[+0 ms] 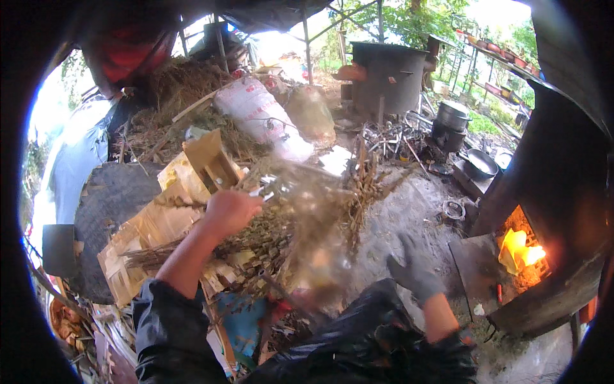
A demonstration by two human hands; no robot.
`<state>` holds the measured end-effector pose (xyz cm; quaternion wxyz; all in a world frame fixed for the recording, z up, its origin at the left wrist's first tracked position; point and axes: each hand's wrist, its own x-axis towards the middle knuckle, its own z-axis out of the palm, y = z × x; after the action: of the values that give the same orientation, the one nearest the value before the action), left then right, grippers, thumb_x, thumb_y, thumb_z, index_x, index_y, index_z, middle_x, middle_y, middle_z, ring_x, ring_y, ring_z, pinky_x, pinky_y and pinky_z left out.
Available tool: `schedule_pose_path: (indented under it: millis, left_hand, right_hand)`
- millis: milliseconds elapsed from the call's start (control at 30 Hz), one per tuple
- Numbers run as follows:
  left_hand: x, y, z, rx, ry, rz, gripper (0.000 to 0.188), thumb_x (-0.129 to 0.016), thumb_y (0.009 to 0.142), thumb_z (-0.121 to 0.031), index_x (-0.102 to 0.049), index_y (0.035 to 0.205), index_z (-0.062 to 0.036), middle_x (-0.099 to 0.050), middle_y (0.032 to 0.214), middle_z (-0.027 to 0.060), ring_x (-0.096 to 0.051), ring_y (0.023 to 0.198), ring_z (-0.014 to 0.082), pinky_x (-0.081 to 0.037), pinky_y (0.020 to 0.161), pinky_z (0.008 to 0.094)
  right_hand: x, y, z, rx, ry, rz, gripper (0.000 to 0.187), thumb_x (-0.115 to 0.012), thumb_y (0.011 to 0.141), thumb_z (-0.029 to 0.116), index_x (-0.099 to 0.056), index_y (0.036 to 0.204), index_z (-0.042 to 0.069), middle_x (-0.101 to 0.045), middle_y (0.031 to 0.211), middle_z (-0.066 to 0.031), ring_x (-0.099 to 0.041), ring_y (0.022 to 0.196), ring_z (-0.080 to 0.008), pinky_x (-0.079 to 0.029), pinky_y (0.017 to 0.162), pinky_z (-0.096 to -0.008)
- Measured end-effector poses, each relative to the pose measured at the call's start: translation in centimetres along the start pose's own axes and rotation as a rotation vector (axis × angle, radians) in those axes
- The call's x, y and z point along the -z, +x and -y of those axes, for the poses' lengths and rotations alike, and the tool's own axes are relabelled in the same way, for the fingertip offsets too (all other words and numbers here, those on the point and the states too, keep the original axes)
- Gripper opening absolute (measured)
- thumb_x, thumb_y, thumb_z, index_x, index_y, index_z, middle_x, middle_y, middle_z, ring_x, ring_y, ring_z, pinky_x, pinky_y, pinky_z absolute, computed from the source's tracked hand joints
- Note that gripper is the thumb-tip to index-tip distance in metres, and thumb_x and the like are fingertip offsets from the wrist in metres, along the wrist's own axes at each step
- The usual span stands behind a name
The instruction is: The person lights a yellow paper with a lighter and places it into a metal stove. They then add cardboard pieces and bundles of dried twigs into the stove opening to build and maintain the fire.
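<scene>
Over dry brush at ctr., next to torn cardboard: L hand, bare, w/ curled fingers; can't tell if grasping anything, due to blur. Above gray ground, R of brush: R hand, dark gray, w/ fingers spread apart & released. At far R, blackened drum stove, w/ yellow sheet burning in mouth. On flat slab in front: small red obj.. Farther back, L to R: white sack, lg. dark drum, stacked metal pots, dark pan.
</scene>
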<state>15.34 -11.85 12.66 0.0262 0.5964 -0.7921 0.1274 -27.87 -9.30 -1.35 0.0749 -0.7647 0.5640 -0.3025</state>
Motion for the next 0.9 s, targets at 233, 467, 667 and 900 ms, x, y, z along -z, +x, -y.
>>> schedule_pose_path:
  millis: [233,467,667,900]
  left_hand:
    - [-0.7,-8.2,0.1,-0.086,-0.174,-0.228,0.017,-0.061,0.087,-0.034,-0.066,0.098,-0.0213,-0.064,0.077,0.0058,-0.064,0.073,0.0294,-0.048,0.056,0.0457]
    - [-6.6,-12.4,-3.3,0.255,-0.475,-0.352,0.017,-0.065,0.085,-0.024,-0.071,0.097,-0.0123,-0.068,0.079,0.0091,-0.065,0.074,0.0331,-0.051,0.063,0.0411]
    - [-9.8,-12.5,-10.0,0.268,-0.744,-0.294,0.022,-0.065,0.085,-0.02,-0.067,0.103,-0.0071,-0.068,0.091,0.0141,-0.065,0.085,0.0335,-0.051,0.073,0.0407]
    - [-12.1,-8.7,-10.6,0.655,-1.567,-0.262,0.014,-0.05,0.095,-0.009,-0.058,0.105,-0.0033,-0.045,0.066,-0.0041,-0.041,0.057,0.0053,-0.034,0.052,0.0219]
  right_hand:
    - [-5.6,12.1,10.3,0.217,-0.219,-0.17,0.061,-0.07,0.075,0.03,-0.049,0.13,0.013,-0.052,0.128,-0.0141,-0.049,0.119,-0.0343,-0.04,0.099,-0.0462]
    - [-7.9,12.5,10.5,0.029,-0.339,0.013,0.037,-0.07,0.074,0.026,-0.06,0.109,0.021,-0.064,0.106,-0.0057,-0.062,0.1,-0.0265,-0.047,0.085,-0.0426]
    - [-8.7,13.5,11.6,-0.261,-0.002,-0.1,0.02,-0.06,0.083,0.023,-0.066,0.1,0.016,-0.068,0.088,-0.0124,-0.065,0.091,-0.0327,-0.05,0.082,-0.0427]
    - [-8.3,13.9,9.8,-0.378,0.36,-0.182,0.044,-0.068,0.077,0.029,-0.063,0.114,0.006,-0.066,0.104,-0.0196,-0.065,0.094,-0.0326,-0.05,0.086,-0.0409]
